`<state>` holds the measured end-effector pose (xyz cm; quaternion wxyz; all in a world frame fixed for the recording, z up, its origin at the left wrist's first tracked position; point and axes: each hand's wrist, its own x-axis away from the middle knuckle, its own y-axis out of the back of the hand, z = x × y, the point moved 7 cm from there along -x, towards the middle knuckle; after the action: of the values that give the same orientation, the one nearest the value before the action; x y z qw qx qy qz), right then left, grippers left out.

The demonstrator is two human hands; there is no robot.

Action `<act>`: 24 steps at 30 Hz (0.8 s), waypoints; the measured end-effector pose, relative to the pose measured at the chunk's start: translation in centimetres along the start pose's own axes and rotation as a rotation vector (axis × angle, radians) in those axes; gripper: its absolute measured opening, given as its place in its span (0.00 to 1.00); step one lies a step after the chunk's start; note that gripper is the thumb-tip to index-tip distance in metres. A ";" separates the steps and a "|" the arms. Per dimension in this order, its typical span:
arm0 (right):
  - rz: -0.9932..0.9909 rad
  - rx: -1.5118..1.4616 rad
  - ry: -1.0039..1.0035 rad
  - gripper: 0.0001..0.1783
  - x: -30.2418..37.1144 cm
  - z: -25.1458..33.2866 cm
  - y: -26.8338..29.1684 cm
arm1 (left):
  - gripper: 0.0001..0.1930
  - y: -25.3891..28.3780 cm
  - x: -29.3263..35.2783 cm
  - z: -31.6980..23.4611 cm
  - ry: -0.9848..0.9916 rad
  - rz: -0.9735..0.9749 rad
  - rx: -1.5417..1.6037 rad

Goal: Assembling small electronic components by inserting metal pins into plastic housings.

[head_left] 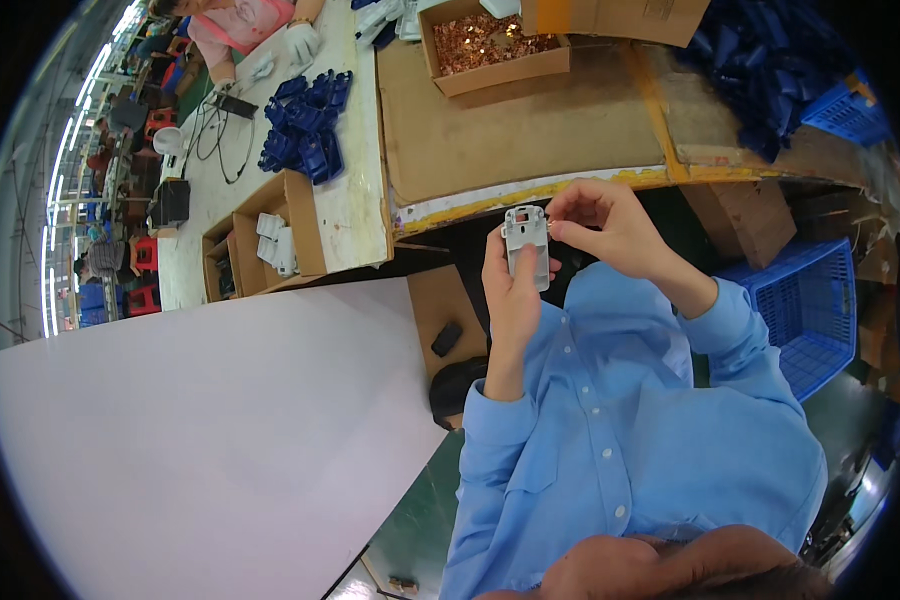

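Upright in my left hand (511, 300) is a small white plastic housing (526, 234), with my thumb across its front and my fingers behind it. Its upper end has cutouts, and a coppery glint shows in one of them. My right hand (612, 232) is at the housing's upper right edge, thumb and forefinger pinched together. A tiny coppery bit seems to show at those fingertips, too small to name. Both hands are over my lap, in front of the workbench edge.
A cardboard box of small copper parts (495, 48) stands on the cardboard-covered bench (520, 140). Blue plastic parts (305, 125) and an open carton with white housings (305, 225) lie left. A blue crate (805, 310) is right. Across the table sits a person with a white glove (302, 43).
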<state>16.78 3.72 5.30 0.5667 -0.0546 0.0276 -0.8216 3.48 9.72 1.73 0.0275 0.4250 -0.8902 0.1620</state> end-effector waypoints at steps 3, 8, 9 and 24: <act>-0.008 0.114 0.051 0.06 0.1 0.2 -0.5 | 0.15 -0.1 0.2 0.0 -0.022 -0.026 -0.040; -0.039 0.387 0.291 0.05 0.9 2.1 -0.8 | 0.14 -0.8 0.3 0.9 -0.042 -0.048 -0.125; -0.056 0.445 0.300 0.04 1.2 1.9 -0.7 | 0.14 -1.3 0.5 0.9 -0.045 -0.047 -0.143; -0.149 0.710 0.349 0.03 3.5 1.3 0.0 | 0.15 -4.3 2.2 0.6 -0.165 0.027 -0.361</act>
<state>15.66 0.47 6.82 0.4760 0.2832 -0.1662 -0.8159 5.38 5.35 2.67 0.0280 0.4131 -0.9096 -0.0352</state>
